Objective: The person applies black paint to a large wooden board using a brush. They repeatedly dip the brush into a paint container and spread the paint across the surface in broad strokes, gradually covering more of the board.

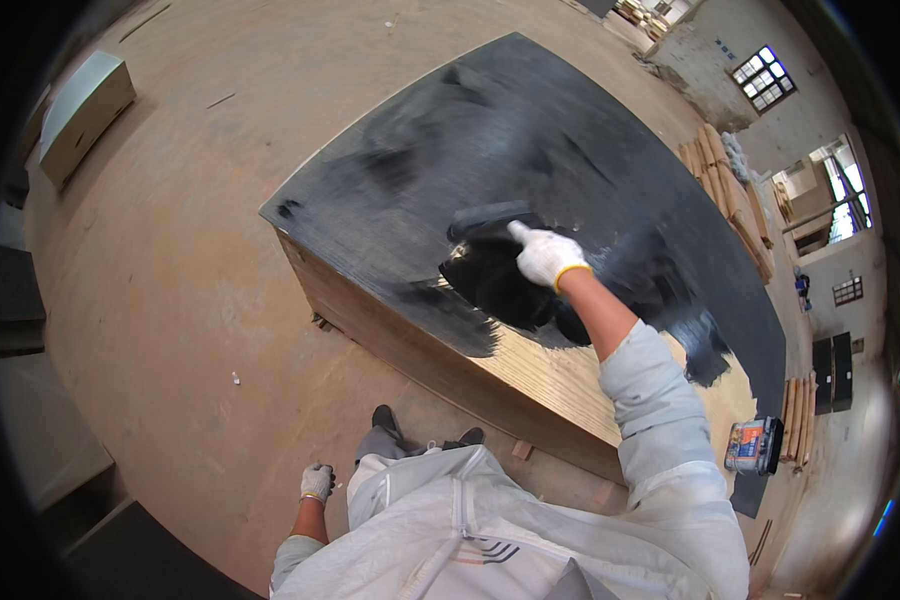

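My right hand (pixel 548 257), in a white knit glove with a yellow cuff, reaches over a large wooden panel block (pixel 580 385). It is closed on a wide, flat dark spreader (pixel 490 215) that rests on the top face; its exact kind is hard to tell. Black coating (pixel 490 285) lies thick and wet beneath the hand, and streaky dark coating covers most of the top. Bare pale wood grain shows along the near side. Away from the block, my left hand (pixel 317 482) hangs low at my side in a similar glove, fingers curled; anything inside them is hidden.
A plastic tub (pixel 753 446) with a dark rim sits at the block's right end. Long wrapped bundles (pixel 727 200) lie beyond the block near the wall. Another pale block (pixel 85 115) stands far left, with dark-topped blocks (pixel 15 290) along the left edge.
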Available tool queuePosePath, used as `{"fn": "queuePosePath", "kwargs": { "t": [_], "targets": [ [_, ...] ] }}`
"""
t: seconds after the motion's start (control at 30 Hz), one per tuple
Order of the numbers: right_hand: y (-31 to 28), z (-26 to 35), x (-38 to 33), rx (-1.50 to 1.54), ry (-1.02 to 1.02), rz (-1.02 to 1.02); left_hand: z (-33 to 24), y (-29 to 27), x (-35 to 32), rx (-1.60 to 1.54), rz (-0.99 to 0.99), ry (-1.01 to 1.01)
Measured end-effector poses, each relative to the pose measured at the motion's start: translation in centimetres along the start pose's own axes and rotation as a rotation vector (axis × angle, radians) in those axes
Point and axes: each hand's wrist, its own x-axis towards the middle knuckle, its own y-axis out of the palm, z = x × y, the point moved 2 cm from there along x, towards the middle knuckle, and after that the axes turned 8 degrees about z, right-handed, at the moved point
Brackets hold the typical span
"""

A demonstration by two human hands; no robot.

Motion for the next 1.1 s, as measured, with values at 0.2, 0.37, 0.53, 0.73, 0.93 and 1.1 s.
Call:
{"fn": "queuePosePath", "kwargs": {
  "t": [0.2, 0.37, 0.53, 0.73, 0.93, 1.1],
  "targets": [
    [0.8, -4.9, -1.5, -0.011, 0.066, 0.014, -1.8, 0.2, 0.3, 0.012, 0.047, 0.038],
    [2.2, 0.8, -4.2, -0.006, -0.083, 0.016, -1.7, 0.9, 0.5, 0.079, 0.031, -0.006],
    [2.4, -9.1, -3.9, 0.090, 0.186, 0.051, -3.5, 1.3, 1.3, 0.041, 0.048, 0.075],
    [1.7, -11.5, -0.1, 0.136, 0.205, -0.005, -3.3, 1.8, 1.9, 0.104, 0.062, 0.032],
    [3.6, -0.1, -3.6, -0.035, -0.141, -0.015, -2.2, 2.5, 2.1, 0.157, 0.068, -0.006],
    [5.4, -1.9, -7.5, -0.263, -0.352, 0.014, -3.7, 3.6, 2.0, 0.072, 0.036, 0.066]
  ]
}}
